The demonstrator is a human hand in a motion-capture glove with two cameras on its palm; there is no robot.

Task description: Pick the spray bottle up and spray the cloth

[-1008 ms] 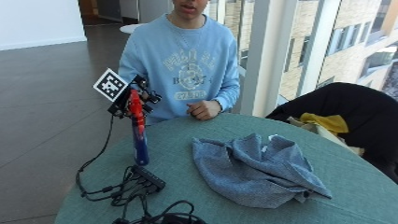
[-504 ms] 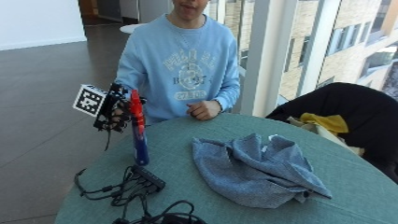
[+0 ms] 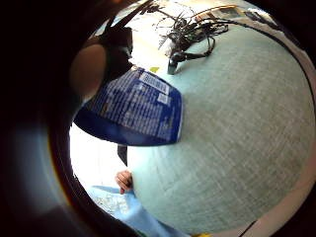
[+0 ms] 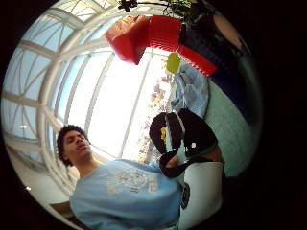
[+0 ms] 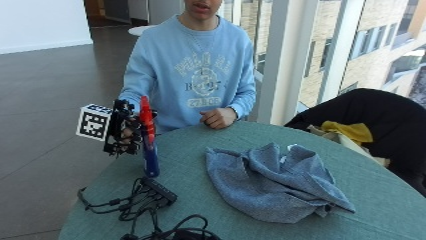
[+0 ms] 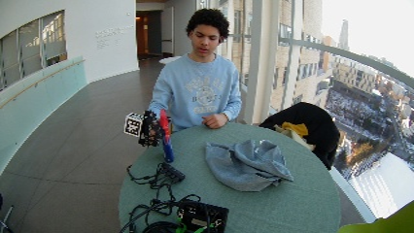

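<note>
The spray bottle (image 5: 151, 159), with a blue body and a red spray head, stands upright near the left edge of the round green table (image 5: 373, 200). I cannot tell whether its base touches the table. My gloved right hand (image 5: 124, 134) grips it just below the head. The little finger side palm view shows the bottle's blue body (image 3: 138, 108) close by, and the thumb side palm view shows its red head (image 4: 148, 36). A crumpled grey-blue cloth (image 5: 273, 182) lies mid-table, to the right of the bottle and apart from it. The wide view shows the bottle (image 6: 166, 143), the hand (image 6: 150, 133) and the cloth (image 6: 246, 162).
Black cables and a small box (image 5: 150, 200) lie on the table just in front of the bottle. The person's bare left hand (image 5: 216, 118) rests at the far table edge. A dark chair with a yellow item (image 5: 346, 131) stands at the right.
The hand has turned about the bottle's neck, its back swinging left and lower. The bottle stays upright in about the same spot. The cloth has not moved.
</note>
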